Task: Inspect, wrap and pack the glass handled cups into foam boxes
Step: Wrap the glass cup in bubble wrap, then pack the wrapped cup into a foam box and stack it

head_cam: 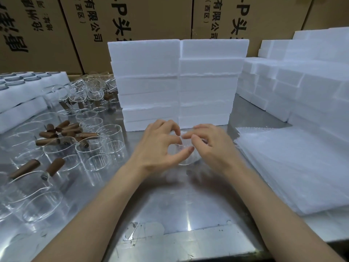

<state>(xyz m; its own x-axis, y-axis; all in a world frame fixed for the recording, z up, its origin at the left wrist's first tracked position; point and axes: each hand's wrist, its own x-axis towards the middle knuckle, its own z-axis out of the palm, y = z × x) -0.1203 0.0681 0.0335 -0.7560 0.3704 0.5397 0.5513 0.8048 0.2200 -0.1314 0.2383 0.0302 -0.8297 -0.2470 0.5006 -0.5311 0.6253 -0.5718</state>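
Note:
A clear glass cup (pixel 186 157) stands on the steel table (pixel 170 205) at the centre, between my two hands. My left hand (pixel 160 146) curls round its left side, thumb and fingers at the rim. My right hand (pixel 211 146) holds the right side, its fingertips pinching at the rim near the left fingers. Any wrap on the cup is too transparent to tell. Two stacks of white foam boxes (pixel 179 84) stand just behind the hands.
Several glass cups with brown wooden handles (pixel 62 148) crowd the table's left side. A pile of white foam sheets (pixel 294 167) lies at the right. More foam boxes (pixel 302 82) are stacked at the back right, foam trays (pixel 22 91) at the far left, cardboard cartons (pixel 132 21) behind.

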